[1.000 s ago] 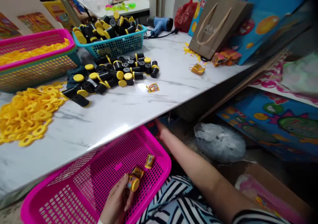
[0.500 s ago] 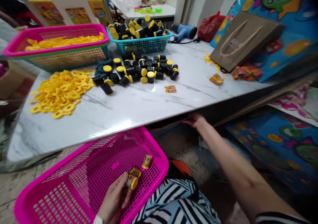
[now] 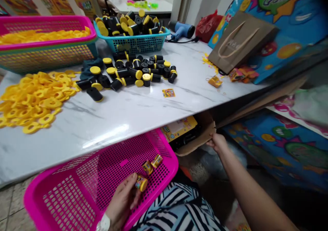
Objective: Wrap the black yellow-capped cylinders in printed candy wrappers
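My left hand (image 3: 125, 193) is inside the pink basket (image 3: 36, 193) on my lap, its fingers closed round a small labelled canister (image 3: 141, 183) with a yellow lid. Just beyond it lie two similar canisters, one labelled canister (image 3: 147, 167) and another labelled canister (image 3: 157, 160), on the basket's mesh. Under the table edge, my right hand (image 3: 216, 143) grips the flap of an open cardboard box (image 3: 198, 141). Inside that box I see a yellow printed carton (image 3: 179, 128) and dark items I cannot make out.
On the marble-patterned table (image 3: 123, 111) are a heap of yellow rings (image 3: 38, 99), scattered black canisters (image 3: 135, 72) with yellow lids, and a flat printed label (image 3: 168, 93). Behind stand a teal basket (image 3: 130, 45) of canisters, a blue heat gun (image 3: 181, 30) and a brown paper bag (image 3: 238, 41).
My right hand has pulled the cardboard box out from beneath the table, so its inside now shows. My left hand still holds its canister. The view has shifted right.
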A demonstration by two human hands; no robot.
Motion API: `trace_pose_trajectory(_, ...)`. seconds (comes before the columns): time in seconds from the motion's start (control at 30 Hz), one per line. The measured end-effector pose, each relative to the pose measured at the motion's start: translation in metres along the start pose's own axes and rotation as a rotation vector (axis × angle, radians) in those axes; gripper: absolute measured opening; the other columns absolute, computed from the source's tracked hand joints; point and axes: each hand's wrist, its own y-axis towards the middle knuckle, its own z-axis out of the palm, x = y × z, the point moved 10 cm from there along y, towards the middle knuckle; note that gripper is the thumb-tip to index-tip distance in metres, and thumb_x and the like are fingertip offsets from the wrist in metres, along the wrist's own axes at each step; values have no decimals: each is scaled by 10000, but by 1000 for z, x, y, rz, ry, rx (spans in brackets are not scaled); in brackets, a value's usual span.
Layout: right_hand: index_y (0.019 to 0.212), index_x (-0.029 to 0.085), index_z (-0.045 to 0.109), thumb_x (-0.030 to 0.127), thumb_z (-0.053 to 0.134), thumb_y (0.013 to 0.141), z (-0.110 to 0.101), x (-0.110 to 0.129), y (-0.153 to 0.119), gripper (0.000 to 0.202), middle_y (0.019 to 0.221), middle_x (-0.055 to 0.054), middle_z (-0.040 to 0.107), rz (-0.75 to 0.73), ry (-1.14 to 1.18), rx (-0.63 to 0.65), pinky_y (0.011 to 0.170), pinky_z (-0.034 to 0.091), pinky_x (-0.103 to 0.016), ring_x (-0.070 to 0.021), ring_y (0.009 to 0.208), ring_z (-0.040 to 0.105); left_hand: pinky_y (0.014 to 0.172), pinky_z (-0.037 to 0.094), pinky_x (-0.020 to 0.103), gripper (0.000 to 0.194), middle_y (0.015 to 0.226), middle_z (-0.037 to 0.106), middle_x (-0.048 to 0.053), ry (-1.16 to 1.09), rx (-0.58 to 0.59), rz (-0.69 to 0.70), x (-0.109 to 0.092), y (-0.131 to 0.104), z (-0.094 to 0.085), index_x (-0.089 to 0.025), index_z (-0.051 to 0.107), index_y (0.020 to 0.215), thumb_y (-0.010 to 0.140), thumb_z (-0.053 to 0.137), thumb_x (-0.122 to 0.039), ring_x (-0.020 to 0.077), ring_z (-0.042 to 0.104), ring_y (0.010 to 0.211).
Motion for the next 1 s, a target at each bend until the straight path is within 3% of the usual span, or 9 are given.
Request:
trace_pose_trajectory(0.13, 949, 152, 608, 373, 660, 880, 42, -1, -8, 237, 672, 13, 612, 45, -62, 110, 518, 564, -274, -123, 541, 591, 357, 219, 139, 509, 445, 495, -50, -38, -51, 14, -3, 0, -20, -134, 613, 824, 690, 780, -596, 33, 319, 355)
trace_pose_trajectory(0.27, 1001, 122, 618, 325, 592, 951, 75, 1, -18, 210, 804, 1, 640, 87, -116, 197, 572, 552, -240, -94, 630, 615, 360, 230, 141, 520, 438, 483, -48, -60, -46, 22, -4, -4, -21, -136, 614, 798, 686, 771, -619, 40, 330, 361)
trace_pose_trajectory(0.33, 1007, 122, 614, 298, 589, 955, 69, 5, -25, 185, 822, 3, 635, 63, -136, 188, 563, 540, -223, -86, 637, 607, 361, 223, 141, 510, 443, 487, -45, -59, -42, 30, -4, -7, -17, -140, 602, 779, 691, 770, -613, 40, 335, 362)
trace_pose_trajectory(0.53, 940, 119, 594, 160, 582, 913, 18, 19, -29, 51, 728, 14, 624, -1, -156, 149, 488, 510, -199, -82, 541, 582, 364, 211, 146, 523, 422, 473, -53, -46, -50, 32, -10, -6, -10, -138, 594, 796, 684, 775, -615, 38, 320, 354)
trace_pose_trajectory(0.63, 969, 118, 584, 157, 573, 873, 11, 26, -21, 104, 672, -5, 616, -15, -134, 112, 433, 507, -219, -116, 494, 583, 363, 227, 146, 518, 423, 464, -59, -46, -57, 53, -16, -1, -8, -140, 583, 779, 688, 771, -614, 39, 321, 358)
trace_pose_trajectory(0.7, 1057, 135, 563, 254, 566, 894, 15, 26, -23, 202, 692, -9, 620, -44, -115, 100, 419, 507, -214, -120, 495, 585, 360, 232, 150, 529, 446, 494, -48, -35, -48, 48, -16, -3, -3, -139, 581, 775, 676, 774, -622, 40, 332, 358)
trace_pose_trajectory(0.8, 1186, 182, 523, 448, 522, 930, 32, 7, -49, 369, 803, -28, 665, -71, -105, 188, 488, 554, -221, -118, 575, 628, 366, 239, 146, 545, 476, 523, -40, -37, -47, 54, -17, -14, 1, -142, 577, 782, 637, 805, -614, 42, 364, 371)
trace_pose_trajectory(0.87, 1187, 164, 548, 519, 535, 910, 52, -23, -78, 450, 872, -78, 697, -19, -132, 322, 548, 595, -296, -158, 639, 672, 387, 266, 137, 537, 518, 545, -39, -59, -65, 88, -21, -25, -1, -146, 584, 808, 620, 832, -584, 40, 399, 400)
trace_pose_trajectory(1.0, 950, 120, 666, 644, 406, 919, 99, -80, -152, 585, 860, -157, 719, 0, -633, 700, 616, 584, -362, -228, 713, 703, 430, 339, 136, 500, 632, 601, -25, -88, -47, 174, -35, -40, -6, -147, 592, 832, 642, 839, -539, 34, 455, 451)
